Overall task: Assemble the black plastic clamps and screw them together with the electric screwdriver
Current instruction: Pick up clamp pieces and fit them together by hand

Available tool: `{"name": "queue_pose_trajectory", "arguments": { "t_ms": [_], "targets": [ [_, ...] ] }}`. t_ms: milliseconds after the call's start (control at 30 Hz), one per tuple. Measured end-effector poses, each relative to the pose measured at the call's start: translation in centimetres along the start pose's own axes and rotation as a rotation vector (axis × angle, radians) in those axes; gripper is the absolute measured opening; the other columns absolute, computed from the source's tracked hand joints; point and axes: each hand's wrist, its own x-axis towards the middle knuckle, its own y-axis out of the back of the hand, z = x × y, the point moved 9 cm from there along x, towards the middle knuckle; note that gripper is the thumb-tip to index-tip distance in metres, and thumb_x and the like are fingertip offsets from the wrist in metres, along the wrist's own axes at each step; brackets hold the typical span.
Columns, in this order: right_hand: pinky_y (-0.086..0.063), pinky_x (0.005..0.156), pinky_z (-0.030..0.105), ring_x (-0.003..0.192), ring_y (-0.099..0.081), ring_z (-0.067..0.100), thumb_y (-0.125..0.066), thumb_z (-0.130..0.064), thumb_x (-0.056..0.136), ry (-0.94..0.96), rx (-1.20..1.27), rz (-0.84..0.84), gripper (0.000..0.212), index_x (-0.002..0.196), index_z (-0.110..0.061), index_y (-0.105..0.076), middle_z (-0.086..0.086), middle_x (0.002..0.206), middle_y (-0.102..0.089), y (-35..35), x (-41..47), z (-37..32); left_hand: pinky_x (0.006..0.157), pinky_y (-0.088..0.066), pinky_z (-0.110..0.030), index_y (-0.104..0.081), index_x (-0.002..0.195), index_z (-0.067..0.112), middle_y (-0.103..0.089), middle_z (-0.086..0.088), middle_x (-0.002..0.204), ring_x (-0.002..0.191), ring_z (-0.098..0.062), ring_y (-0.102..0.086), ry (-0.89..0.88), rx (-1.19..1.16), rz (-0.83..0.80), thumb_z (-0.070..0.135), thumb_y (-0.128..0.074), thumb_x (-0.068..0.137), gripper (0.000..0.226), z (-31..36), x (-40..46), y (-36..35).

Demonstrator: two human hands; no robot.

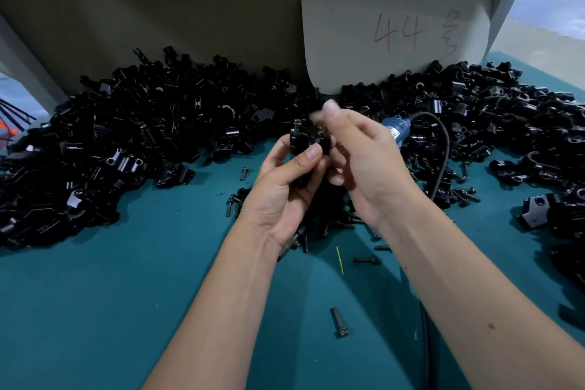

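Left hand [285, 187] raised over the middle of the bench [126, 294], palm turned toward the camera, fingers [311, 153] curled round a black clamp [305, 139]; thumb lay across its near face, the other fingers wrapped behind. Clamp sat at the fingertips, above the palm, roughly upright, its long axis running up and away from the wrist; a small screw head [297, 121] showed at its upper left corner. Right hand [364, 161] came in from the right, back of the hand to the camera, thumb and forefinger pinched together just above the clamp's top right. The fingertip there was motion-blurred, and whether it held a screw could not be told. Lower fingers of the right hand were curled and touched the clamp's right side, against the left thumb. Both forearms ran in from the bottom edge, converging toward the clamp. Behind the right hand lay the electric screwdriver [395, 128], blue body on its side, pointing up and left, its black cord [443, 149] looping back over and down toward the near edge. Loose screws [340, 323] were scattered on the teal bench beneath and around the hands. A deep heap of black clamp parts [142, 123] curved round the far side from left to right. A grey card [395, 25] marked "44" stood behind the heap.
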Motion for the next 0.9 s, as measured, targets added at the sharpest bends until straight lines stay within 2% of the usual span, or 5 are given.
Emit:
{"name": "queue_pose_trajectory", "arguments": {
  "t_ms": [267, 333, 533, 667, 900],
  "targets": [
    [-0.041, 0.047, 0.016, 0.053, -0.050, 0.004, -0.079, -0.025, 0.092, 0.089, -0.146, 0.050, 0.018, 0.081, -0.013, -0.073, -0.008, 0.058, -0.055, 1.1, 0.3, -1.2, 0.066, -0.059, -0.019, -0.077, 0.094, 0.013, -0.074, -0.006, 0.085, 0.075, -0.014, -0.072, 0.015, 0.074, -0.001, -0.001, -0.085, 0.060, 0.037, 0.0, 0.3, 0.5],
    [-0.038, 0.046, 0.016, 0.054, -0.046, 0.004, -0.073, -0.024, 0.097, 0.093, -0.161, -0.026, 0.015, 0.092, -0.012, -0.080, -0.009, 0.058, -0.054, 0.8, 0.2, -1.3, 0.066, -0.058, -0.018, -0.072, 0.100, 0.012, -0.074, -0.006, 0.085, 0.076, -0.014, -0.073, 0.016, 0.066, -0.004, -0.001, -0.085, 0.060, 0.044, 0.0, 0.4, 0.5],
    [-0.049, 0.054, 0.027, 0.061, -0.058, 0.015, -0.085, -0.028, 0.086, 0.091, -0.166, 0.060, 0.031, 0.067, -0.018, -0.062, 0.010, 0.071, -0.061, 1.8, 0.4, -1.1, 0.070, -0.058, -0.019, -0.069, 0.109, 0.012, -0.074, -0.005, 0.088, 0.079, -0.013, -0.073, 0.034, 0.178, -0.014, 0.001, -0.084, 0.066, 0.048, -0.5, 0.3, 0.3],
    [-0.038, 0.048, 0.018, 0.060, -0.047, 0.007, -0.071, -0.018, 0.098, 0.081, -0.116, -0.165, 0.011, 0.096, -0.015, -0.082, 0.004, 0.076, -0.062, 0.8, 0.7, -1.0, 0.068, -0.058, -0.017, -0.068, 0.108, 0.012, -0.073, -0.005, 0.088, 0.076, -0.012, -0.071, 0.027, 0.140, -0.035, 0.000, -0.083, 0.070, 0.043, 0.1, 0.3, 0.3],
    [-0.039, 0.051, 0.018, 0.054, -0.049, 0.006, -0.075, -0.033, 0.095, 0.339, -0.600, -0.101, 0.030, 0.075, -0.014, -0.064, -0.010, 0.060, -0.058, 1.9, 0.9, -3.5, 0.070, -0.058, -0.017, -0.066, 0.107, 0.011, -0.074, -0.004, 0.089, 0.078, -0.012, -0.072, 0.033, 0.245, -0.005, 0.000, -0.077, 0.073, 0.038, -0.3, 0.2, 0.6]
  ]
}}
